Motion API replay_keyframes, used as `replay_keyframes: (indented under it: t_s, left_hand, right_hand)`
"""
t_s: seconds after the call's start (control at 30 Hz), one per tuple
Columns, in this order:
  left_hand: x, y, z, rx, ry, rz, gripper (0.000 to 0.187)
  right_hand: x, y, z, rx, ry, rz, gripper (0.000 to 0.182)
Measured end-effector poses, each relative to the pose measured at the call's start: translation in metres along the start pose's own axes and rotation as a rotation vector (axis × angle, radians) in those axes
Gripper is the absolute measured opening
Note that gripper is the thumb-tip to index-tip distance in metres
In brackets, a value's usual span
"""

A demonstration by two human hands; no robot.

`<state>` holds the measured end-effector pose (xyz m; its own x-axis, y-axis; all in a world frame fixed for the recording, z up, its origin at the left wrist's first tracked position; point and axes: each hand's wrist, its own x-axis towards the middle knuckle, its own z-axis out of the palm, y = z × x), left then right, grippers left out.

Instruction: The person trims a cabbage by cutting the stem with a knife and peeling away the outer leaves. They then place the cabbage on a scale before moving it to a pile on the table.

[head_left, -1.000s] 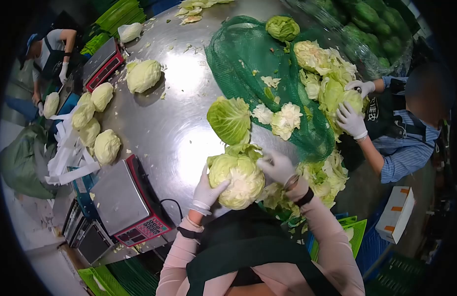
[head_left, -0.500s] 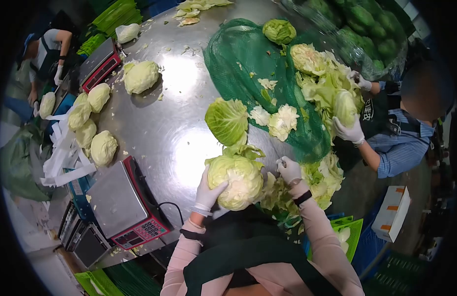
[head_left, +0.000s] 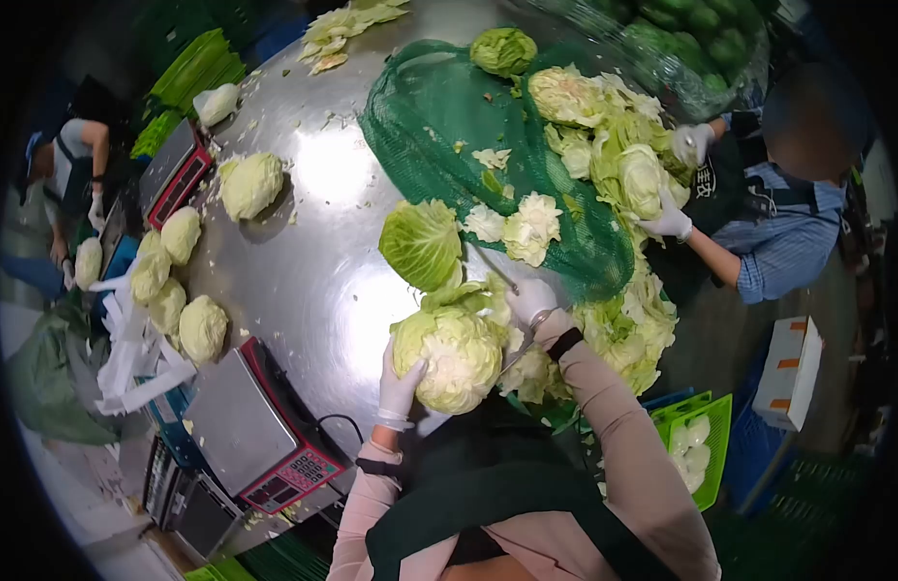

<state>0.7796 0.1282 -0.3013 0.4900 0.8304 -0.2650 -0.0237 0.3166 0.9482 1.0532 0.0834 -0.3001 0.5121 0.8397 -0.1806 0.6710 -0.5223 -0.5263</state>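
My left hand is wrapped in a white glove around the left side of a trimmed pale-green cabbage, its cut base facing up. On the cabbage's far right, my gloved right hand is closed on a thin knife, whose slim grey length points up and left; the rest of it is hidden by the fingers. A large green outer leaf lies just beyond the cabbage. Loose trimmed leaves are heaped to the right of my right hand.
Green netting and leaf scraps lie on the steel table. Several peeled cabbages sit left, near a red-edged scale. A co-worker handles a cabbage at right. A green crate stands below.
My right hand has moved left and up, closer to the cabbage, and the knife shows more. The whole view has shifted slightly. The co-worker's hands have moved around their cabbage.
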Motion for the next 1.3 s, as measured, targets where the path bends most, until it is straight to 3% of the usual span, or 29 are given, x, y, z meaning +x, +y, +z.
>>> replay_keyframes:
  t_s: [0.07, 0.1, 0.23, 0.3, 0.37, 0.43, 0.47, 0.5, 0.53, 0.57, 0.6, 0.67, 0.73, 0.8, 0.87, 0.93, 0.97, 1.03, 1.17, 1.23, 1.3]
  left_hand:
    - [-0.003, -0.006, -0.002, -0.034, 0.059, 0.008, 0.071]
    - [-0.008, -0.007, 0.001, -0.027, 0.062, 0.008, 0.071]
    - [-0.031, -0.017, -0.001, 0.049, 0.188, -0.006, 0.066]
    - [-0.049, 0.017, -0.001, -0.02, 0.147, -0.308, 0.059]
    - [-0.04, 0.002, -0.038, 0.282, 0.089, -0.256, 0.043]
    - [-0.018, 0.038, -0.04, 0.514, 0.178, -0.084, 0.051]
    - [-0.001, 0.051, -0.036, 0.52, 0.185, -0.083, 0.051]
    - [0.016, 0.062, -0.03, 0.707, 0.042, 0.049, 0.061]
    - [0.025, 0.067, -0.026, 0.887, -0.106, 0.181, 0.072]
    - [0.03, 0.057, -0.024, 0.887, -0.104, 0.18, 0.072]
    - [0.039, 0.042, -0.022, 0.789, -0.192, 0.098, 0.08]
    - [0.044, 0.038, -0.022, 0.572, -0.3, -0.096, 0.093]
    - [0.038, 0.033, -0.025, 0.501, -0.276, -0.12, 0.092]
    - [0.028, 0.029, -0.022, 0.421, -0.234, -0.141, 0.09]
    - [0.018, 0.031, -0.01, 0.358, -0.025, -0.178, 0.086]
    - [0.013, 0.025, -0.005, 0.449, 0.004, -0.117, 0.084]
    - [0.011, 0.021, -0.003, 0.537, 0.04, -0.056, 0.083]
    - [0.007, 0.017, 0.0, 0.619, 0.073, -0.001, 0.082]
    - [0.008, 0.018, 0.001, 0.631, 0.091, -0.025, 0.082]
    - [0.009, 0.016, -0.001, 0.65, 0.097, -0.045, 0.082]
    - [0.012, 0.001, -0.007, 0.525, 0.094, -0.045, 0.081]
  right_hand:
    - [0.004, 0.008, -0.005, 0.105, 0.201, -0.038, 0.035]
    - [-0.006, -0.001, -0.017, 0.112, 0.198, -0.038, 0.035]
    - [-0.079, -0.015, -0.015, 0.46, -0.277, 0.024, 0.062]
    - [-0.086, -0.03, 0.0, 0.355, -0.193, -0.016, 0.064]
    - [-0.083, -0.039, 0.006, 0.267, -0.111, -0.055, 0.065]
    - [-0.064, -0.046, 0.0, 0.251, -0.154, -0.167, 0.07]
    - [-0.058, -0.048, -0.006, 0.245, -0.177, -0.24, 0.067]
    - [-0.05, -0.044, -0.005, 0.253, -0.178, -0.241, 0.067]
    - [-0.042, -0.037, -0.001, 0.303, -0.276, -0.283, 0.064]
    - [-0.036, -0.031, -0.002, 0.35, -0.374, -0.326, 0.06]
    - [-0.032, -0.028, -0.013, 0.591, -0.534, -0.065, 0.053]
    - [-0.019, 0.014, -0.006, 0.494, -0.47, 0.051, 0.048]
    - [-0.02, 0.034, -0.008, 0.399, -0.404, 0.164, 0.044]
    - [-0.043, 0.029, -0.022, 0.185, -0.103, -0.049, 0.039]
    - [-0.076, -0.006, -0.046, 0.493, -0.21, -0.042, 0.038]
    - [-0.102, -0.004, -0.031, 0.263, -0.228, -0.382, 0.033]
    - [-0.118, -0.029, -0.051, 0.379, -0.445, -0.071, 0.033]
    - [-0.133, -0.031, -0.049, 0.38, -0.602, 0.054, 0.031]
    - [-0.137, -0.021, -0.03, 0.263, -0.391, -0.083, 0.03]
    - [-0.133, -0.023, -0.025, 0.354, -0.096, -0.132, 0.03]
    - [-0.123, -0.005, -0.013, 0.303, -0.055, -0.166, 0.03]
